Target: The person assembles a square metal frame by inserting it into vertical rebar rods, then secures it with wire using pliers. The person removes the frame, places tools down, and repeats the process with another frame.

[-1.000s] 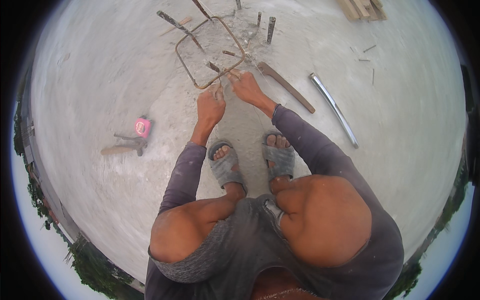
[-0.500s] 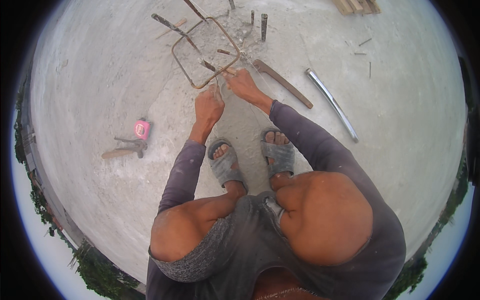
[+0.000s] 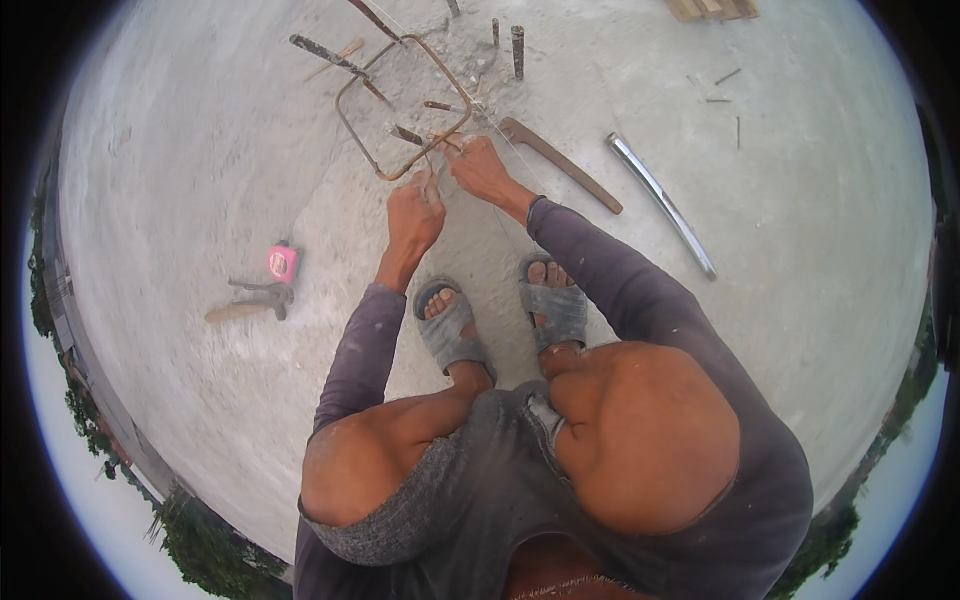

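Note:
A bent rusty steel stirrup [image 3: 446, 72] is held up among the upright rebar ends, tilted, beside a dark rebar stub [image 3: 405, 132]. Just below its near corner, my left hand [image 3: 416, 208] is closed in a pinch, with what looks like a thin wire rising from its fingertips. My right hand [image 3: 482, 168] has its fingers curled at the stirrup's near right side, beside the stub; whatever they grip is hidden. A pale string [image 3: 503, 130] runs past the right hand. To the right lies a rusty flat steel bar with a hooked end [image 3: 568, 168].
A shiny metal tube [image 3: 662, 205] lies further right. On the left rest a pink tape measure [image 3: 283, 262] and a wooden-handled hammer [image 3: 250, 304]. Rebar stubs [image 3: 517, 55] stick up at the far side. Nails [image 3: 727, 76] and wooden pieces [image 3: 712, 9] lie at the far right.
The view has shifted slightly. Both hands stay close together by the stirrup's near corner, the right one turned a little; the stirrup sits slightly differently against the stub.

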`<action>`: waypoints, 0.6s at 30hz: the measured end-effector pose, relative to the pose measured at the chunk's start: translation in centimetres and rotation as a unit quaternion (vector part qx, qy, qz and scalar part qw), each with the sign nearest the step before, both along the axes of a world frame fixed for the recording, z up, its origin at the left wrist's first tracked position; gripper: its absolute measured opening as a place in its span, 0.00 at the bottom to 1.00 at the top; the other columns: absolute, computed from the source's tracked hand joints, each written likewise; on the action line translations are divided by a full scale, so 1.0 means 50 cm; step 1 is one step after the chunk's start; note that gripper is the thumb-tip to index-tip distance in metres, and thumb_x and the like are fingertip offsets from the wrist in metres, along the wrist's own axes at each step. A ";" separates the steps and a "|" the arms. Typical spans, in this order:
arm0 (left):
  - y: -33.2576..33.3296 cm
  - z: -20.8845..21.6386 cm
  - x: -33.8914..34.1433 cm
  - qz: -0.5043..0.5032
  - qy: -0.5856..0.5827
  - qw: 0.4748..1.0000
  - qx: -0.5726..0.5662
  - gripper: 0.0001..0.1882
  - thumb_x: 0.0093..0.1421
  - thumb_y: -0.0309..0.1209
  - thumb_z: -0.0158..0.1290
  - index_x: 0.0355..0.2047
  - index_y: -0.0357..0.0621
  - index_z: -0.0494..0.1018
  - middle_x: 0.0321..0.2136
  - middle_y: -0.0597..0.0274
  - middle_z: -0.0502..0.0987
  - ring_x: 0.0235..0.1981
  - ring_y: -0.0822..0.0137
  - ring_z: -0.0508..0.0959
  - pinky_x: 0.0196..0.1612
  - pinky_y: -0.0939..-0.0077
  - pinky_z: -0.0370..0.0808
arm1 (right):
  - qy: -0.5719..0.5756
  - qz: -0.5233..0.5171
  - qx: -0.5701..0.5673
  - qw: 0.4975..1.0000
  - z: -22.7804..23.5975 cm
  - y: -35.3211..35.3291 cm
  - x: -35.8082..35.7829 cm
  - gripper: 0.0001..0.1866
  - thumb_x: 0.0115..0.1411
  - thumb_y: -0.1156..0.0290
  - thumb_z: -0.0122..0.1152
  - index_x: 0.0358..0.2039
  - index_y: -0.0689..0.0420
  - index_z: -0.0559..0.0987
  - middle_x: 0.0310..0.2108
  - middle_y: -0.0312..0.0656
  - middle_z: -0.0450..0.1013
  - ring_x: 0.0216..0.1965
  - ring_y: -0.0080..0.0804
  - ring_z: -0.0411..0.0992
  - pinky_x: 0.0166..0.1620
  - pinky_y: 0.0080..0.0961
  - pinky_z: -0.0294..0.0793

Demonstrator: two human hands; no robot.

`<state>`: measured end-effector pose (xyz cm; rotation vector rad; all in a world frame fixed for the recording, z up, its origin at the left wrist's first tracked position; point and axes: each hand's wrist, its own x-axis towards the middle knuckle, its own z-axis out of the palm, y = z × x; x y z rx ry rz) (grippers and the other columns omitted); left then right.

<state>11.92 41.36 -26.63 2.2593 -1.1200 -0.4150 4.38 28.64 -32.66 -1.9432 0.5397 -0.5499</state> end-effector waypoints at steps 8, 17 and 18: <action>-0.020 0.042 0.007 0.100 0.292 0.950 -0.056 0.11 0.64 0.28 0.50 0.36 0.32 0.79 0.21 0.61 0.75 0.23 0.68 0.73 0.30 0.68 0.70 | 0.121 0.035 -0.011 0.992 0.005 0.046 -0.026 0.19 0.63 0.74 0.51 0.53 0.70 0.73 0.28 0.65 0.75 0.33 0.62 0.77 0.35 0.49 0.75; -0.046 0.037 -0.019 0.064 0.087 0.993 -0.047 0.13 0.64 0.29 0.46 0.34 0.32 0.78 0.23 0.41 0.77 0.23 0.50 0.77 0.32 0.59 0.72 | 0.011 0.041 -0.031 0.999 -0.022 0.034 -0.032 0.20 0.66 0.74 0.52 0.56 0.67 0.71 0.30 0.60 0.76 0.30 0.58 0.77 0.31 0.43 0.76; -0.042 0.039 -0.008 0.035 0.076 0.996 -0.034 0.13 0.64 0.29 0.46 0.34 0.33 0.78 0.25 0.37 0.77 0.24 0.47 0.77 0.33 0.57 0.72 | 0.013 0.025 -0.033 0.999 -0.030 0.037 -0.031 0.18 0.66 0.73 0.52 0.55 0.66 0.72 0.30 0.60 0.77 0.30 0.58 0.77 0.31 0.42 0.77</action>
